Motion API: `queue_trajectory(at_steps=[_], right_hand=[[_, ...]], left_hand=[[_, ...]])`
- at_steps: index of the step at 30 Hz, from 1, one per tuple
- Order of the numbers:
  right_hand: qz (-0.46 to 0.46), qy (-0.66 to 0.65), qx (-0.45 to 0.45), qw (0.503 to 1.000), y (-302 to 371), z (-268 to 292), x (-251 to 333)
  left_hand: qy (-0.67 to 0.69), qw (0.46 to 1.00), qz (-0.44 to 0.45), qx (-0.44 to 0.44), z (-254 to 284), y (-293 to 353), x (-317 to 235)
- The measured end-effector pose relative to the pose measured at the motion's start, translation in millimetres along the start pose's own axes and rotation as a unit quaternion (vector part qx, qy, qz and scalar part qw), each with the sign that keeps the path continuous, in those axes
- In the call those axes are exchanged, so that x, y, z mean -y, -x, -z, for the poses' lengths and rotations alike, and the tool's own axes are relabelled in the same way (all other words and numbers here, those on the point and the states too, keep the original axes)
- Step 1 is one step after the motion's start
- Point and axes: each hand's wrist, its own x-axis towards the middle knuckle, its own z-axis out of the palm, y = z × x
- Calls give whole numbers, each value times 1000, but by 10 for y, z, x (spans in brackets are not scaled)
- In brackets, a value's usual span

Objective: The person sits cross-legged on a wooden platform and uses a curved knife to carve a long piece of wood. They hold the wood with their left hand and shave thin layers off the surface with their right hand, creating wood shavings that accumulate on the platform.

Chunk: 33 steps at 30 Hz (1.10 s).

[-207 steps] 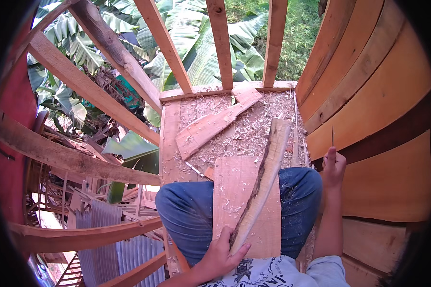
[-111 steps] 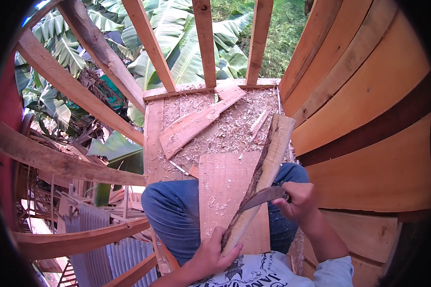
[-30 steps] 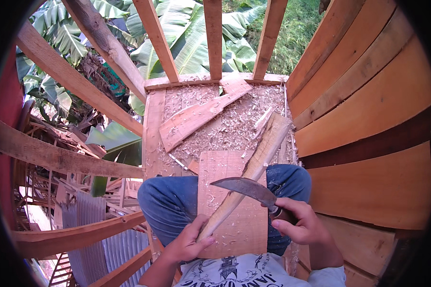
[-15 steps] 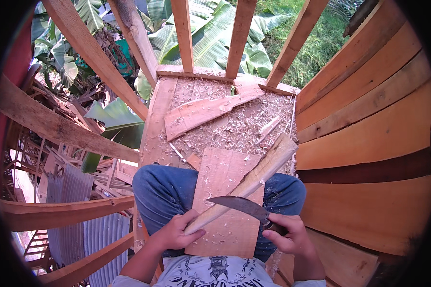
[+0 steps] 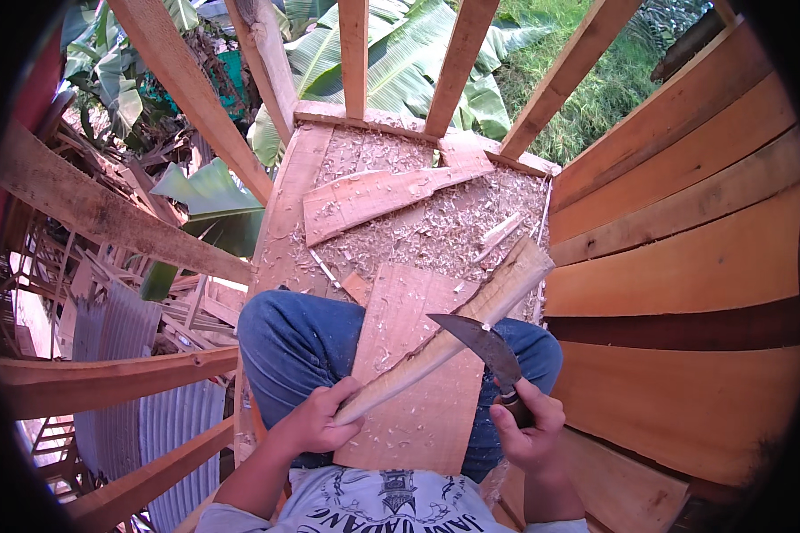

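Observation:
My left hand [image 5: 323, 415] is closed round the narrow lower end of a long piece of wood [image 5: 418, 354], which slants up to the right with its wide end past my right knee. Bark-like dark edging runs along its upper left side. In my right hand [image 5: 532, 428] is the dark handle of a curved knife [image 5: 489, 345]; its blade points up and left, lying over the middle of the wood. Whether the edge touches the wood I cannot tell. Under both, a flat board [image 5: 418, 417] rests across my lap between my knees, sprinkled with shavings.
A paddle-shaped cut board [image 5: 364, 202] and a small wood strip [image 5: 501, 233] lie among shavings on the plank floor. Wooden slats [image 5: 354, 62] fence the front and left; a plank wall [image 5: 676, 284] rises on the right. Banana leaves and corrugated sheets [image 5: 180, 435] show outside.
The knife has moved up along the wood, away from my left hand, and its blade has turned to point more upward. My left hand keeps its hold on the wood.

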Motion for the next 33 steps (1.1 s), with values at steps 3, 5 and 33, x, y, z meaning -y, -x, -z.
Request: queue_trajectory(at_steps=[3, 5, 33], right_hand=[[66, 85, -40, 993, -21, -59, -38], [100, 122, -18, 987, -47, -83, -42], [-166, -176, 54, 969, 22, 76, 77]], left_hand=[[4, 1000, 6, 3, 7, 6, -5], [0, 1000, 11, 8, 10, 0, -6], [10, 1000, -6, -14, -50, 3, 65]])
